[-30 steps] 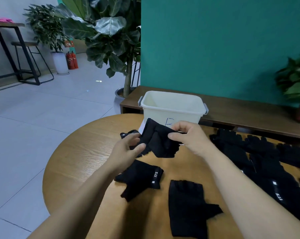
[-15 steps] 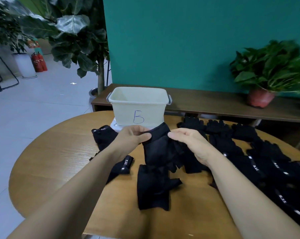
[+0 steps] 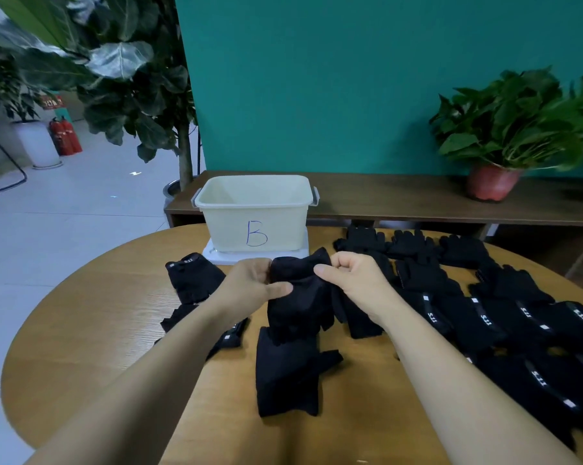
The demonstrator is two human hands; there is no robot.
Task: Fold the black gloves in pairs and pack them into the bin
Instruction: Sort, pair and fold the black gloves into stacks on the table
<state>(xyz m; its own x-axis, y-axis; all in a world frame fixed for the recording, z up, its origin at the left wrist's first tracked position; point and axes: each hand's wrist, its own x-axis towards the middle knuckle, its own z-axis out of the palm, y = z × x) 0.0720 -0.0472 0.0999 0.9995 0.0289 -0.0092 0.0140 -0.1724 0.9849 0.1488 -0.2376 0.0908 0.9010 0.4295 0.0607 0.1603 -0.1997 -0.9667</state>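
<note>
fingers point(image 3: 342, 262) around a bunched, drooping black glove point(image 3: 300, 297)

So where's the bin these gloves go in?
The bin stands at the far edge of the table, straight ahead, just beyond the held glove, with the loose pile to its right.

Potted plant point(image 3: 518, 129) on wooden bench point(image 3: 400, 199)

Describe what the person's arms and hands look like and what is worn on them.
Both arms are bare as far up as the picture shows: no sleeve appears on the left forearm or the right forearm. The left hand and the right hand are ungloved. No watch, bracelet or ring is visible on either.
</note>
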